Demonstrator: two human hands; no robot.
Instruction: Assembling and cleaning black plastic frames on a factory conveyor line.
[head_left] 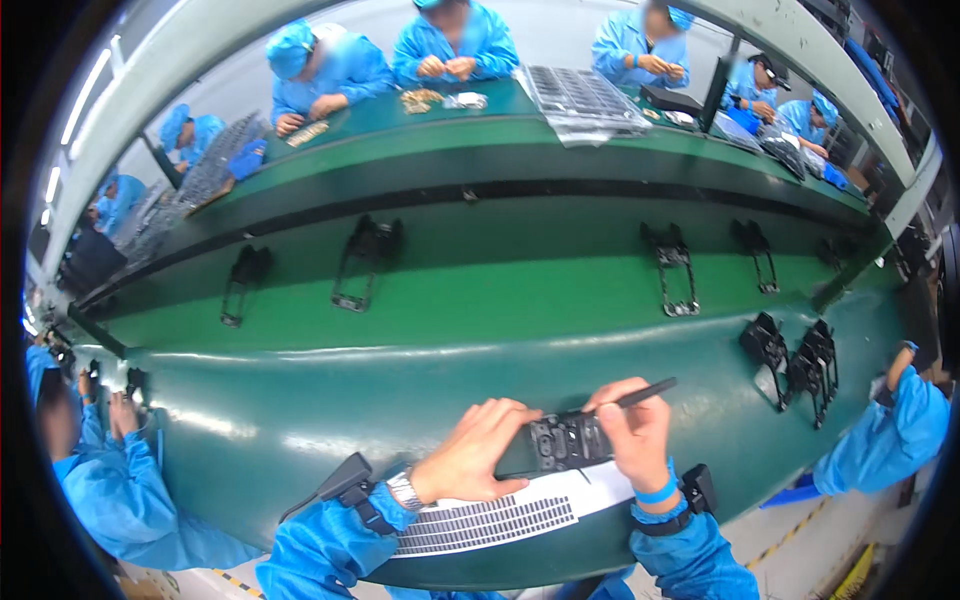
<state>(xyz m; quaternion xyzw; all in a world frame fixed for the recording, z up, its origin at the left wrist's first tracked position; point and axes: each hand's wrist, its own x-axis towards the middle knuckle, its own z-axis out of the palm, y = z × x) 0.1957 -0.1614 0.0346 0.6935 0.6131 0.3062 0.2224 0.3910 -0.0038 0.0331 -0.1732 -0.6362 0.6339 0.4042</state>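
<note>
A black plastic housing part (568, 441) with molded cut-outs lies on the green bench in front of me. My left hand (478, 447) grips its left end between thumb and fingers. My right hand (638, 432) is closed around a slim black pen-like tool (648, 392), whose upper end points up to the right. Its working tip is hidden behind my fingers near the housing's right end. Just below the housing, partly under my hands, lies a white sheet (490, 522) with rows of small dark rectangular stickers.
Two black frame assemblies (765, 355) (815, 370) stand on the bench to the right. Several similar frames (365, 260) rest on the green conveyor belt (500, 270) beyond. Co-workers in blue sit across and at both sides; a co-worker's sleeve (885, 435) is at right.
</note>
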